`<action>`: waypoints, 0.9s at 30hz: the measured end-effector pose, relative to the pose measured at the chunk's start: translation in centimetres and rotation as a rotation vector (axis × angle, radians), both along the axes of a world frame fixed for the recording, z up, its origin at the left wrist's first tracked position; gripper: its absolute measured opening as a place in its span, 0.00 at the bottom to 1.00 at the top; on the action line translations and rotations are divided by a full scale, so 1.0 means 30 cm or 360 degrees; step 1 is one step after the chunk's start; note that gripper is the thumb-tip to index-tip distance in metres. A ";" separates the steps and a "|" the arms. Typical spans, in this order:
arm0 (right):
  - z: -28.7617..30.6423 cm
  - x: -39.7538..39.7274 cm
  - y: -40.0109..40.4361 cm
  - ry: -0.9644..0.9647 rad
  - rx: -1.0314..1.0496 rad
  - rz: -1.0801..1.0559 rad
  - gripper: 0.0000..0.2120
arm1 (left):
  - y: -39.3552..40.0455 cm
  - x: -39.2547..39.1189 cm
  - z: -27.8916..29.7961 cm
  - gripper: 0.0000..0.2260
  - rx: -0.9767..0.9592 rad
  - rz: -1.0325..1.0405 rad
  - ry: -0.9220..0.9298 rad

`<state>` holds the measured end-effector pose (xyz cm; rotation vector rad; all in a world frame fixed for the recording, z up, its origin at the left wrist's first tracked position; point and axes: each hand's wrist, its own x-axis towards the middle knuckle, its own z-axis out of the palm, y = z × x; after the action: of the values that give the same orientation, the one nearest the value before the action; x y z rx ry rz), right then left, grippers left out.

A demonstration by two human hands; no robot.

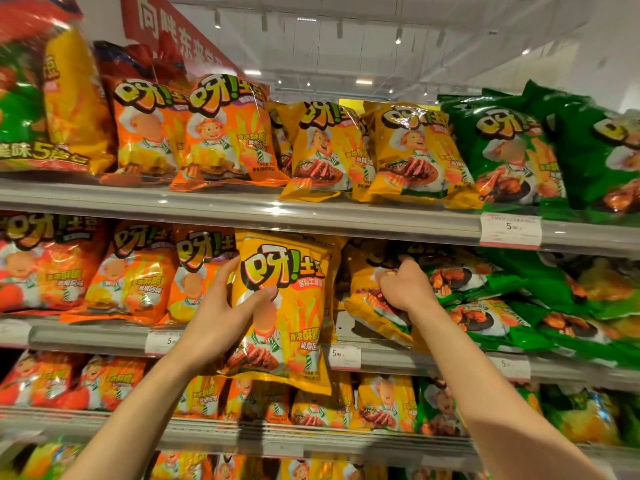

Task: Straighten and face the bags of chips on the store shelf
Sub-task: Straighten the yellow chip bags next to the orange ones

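On the middle shelf (90, 336) stands a yellow bag of chips (294, 299), upright and facing me, its bottom hanging over the shelf edge. My left hand (221, 313) grips its left side, thumb across the front. To its right a second yellow bag (370, 306) lies tilted and slumped over the edge. My right hand (403, 289) rests on this bag with the fingers curled into its upper part. Orange bags (138, 271) stand left of my left hand; green bags (502, 306) lie slumped at the right.
The top shelf (242, 206) carries orange, yellow and green bags, several leaning forward. Lower shelves (207, 434) hold more bags. Price tags (509, 230) hang on the shelf rails. A red sign (166, 26) hangs at the upper left.
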<state>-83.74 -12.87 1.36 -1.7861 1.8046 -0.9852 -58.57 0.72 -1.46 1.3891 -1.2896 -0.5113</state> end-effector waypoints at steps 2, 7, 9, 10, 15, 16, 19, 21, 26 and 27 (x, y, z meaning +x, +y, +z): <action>-0.016 0.012 0.012 -0.0205 -0.0101 0.0018 0.31 | 0.002 0.004 -0.003 0.35 0.0006 0.0015 0.0005; -0.078 0.066 0.050 -0.0536 -0.0341 0.0096 0.30 | 0.007 0.004 0.001 0.36 0.0032 0.0035 0.0007; -0.090 0.079 0.053 -0.0570 -0.0408 0.0096 0.28 | 0.010 0.003 0.001 0.36 0.0040 0.0036 -0.0002; -0.091 0.083 0.050 -0.0567 -0.0429 0.0090 0.27 | 0.010 0.004 0.002 0.36 0.0043 0.0036 -0.0001; -0.076 0.082 0.019 -0.0595 -0.0523 -0.0036 0.23 | 0.013 0.003 0.006 0.34 0.0055 0.0037 0.0023; -0.078 0.085 0.015 -0.0615 -0.0536 -0.0057 0.23 | 0.013 0.002 0.007 0.34 0.0057 0.0040 0.0025; -0.109 0.108 0.009 -0.0516 -0.0704 -0.0012 0.18 | 0.016 -0.001 0.012 0.33 0.0063 0.0051 0.0046; -0.149 0.114 -0.018 -0.0314 -0.0814 0.0070 0.17 | 0.014 -0.001 0.012 0.33 0.0052 0.0061 0.0036; -0.259 0.080 -0.070 0.0234 -0.0608 0.0114 0.31 | 0.010 -0.025 0.010 0.33 0.0057 0.0036 -0.0017; -0.273 0.077 -0.071 0.0308 -0.0552 0.0065 0.36 | 0.009 -0.029 0.009 0.33 0.0054 0.0040 -0.0018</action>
<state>-81.44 -15.00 -6.85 -2.1840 1.7834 -1.2048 -59.44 0.98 -1.21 1.4364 -1.2763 -0.5107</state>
